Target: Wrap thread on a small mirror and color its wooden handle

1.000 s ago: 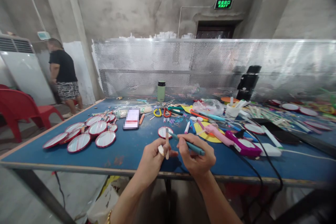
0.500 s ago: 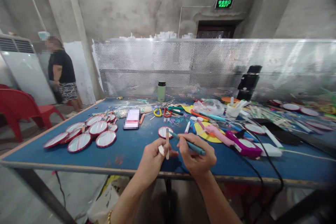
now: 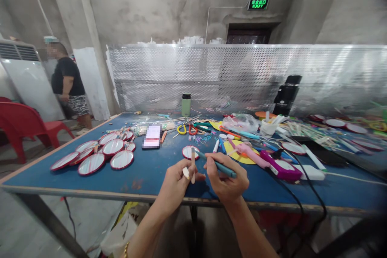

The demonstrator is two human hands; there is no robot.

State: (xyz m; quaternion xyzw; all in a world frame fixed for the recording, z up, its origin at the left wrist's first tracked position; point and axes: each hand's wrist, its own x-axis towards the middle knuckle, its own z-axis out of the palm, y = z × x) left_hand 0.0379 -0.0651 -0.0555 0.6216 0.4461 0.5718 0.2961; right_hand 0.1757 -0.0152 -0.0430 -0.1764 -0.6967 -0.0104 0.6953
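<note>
My left hand (image 3: pixel 177 180) is closed on a thin wooden stick (image 3: pixel 192 164), which stands upright just above the near edge of the blue table (image 3: pixel 145 171). My right hand (image 3: pixel 226 179) grips a teal pen (image 3: pixel 219 165), its tip pointing left at the stick. A small red-rimmed white disc (image 3: pixel 188 152) lies on the table just beyond the stick.
Several red-rimmed discs (image 3: pixel 99 154) lie at the left. A phone (image 3: pixel 152 137), a green flask (image 3: pixel 185 105), scissors (image 3: pixel 185 129), markers, a pink tool (image 3: pixel 250 155), a purple glue gun (image 3: pixel 281 168) with black cable and a perforated metal screen (image 3: pixel 242 76) fill the rest. A person (image 3: pixel 68 84) stands far left beside a red chair (image 3: pixel 21 123).
My hands with stick and pen have barely shifted. The person at the far left has stepped a little further left.
</note>
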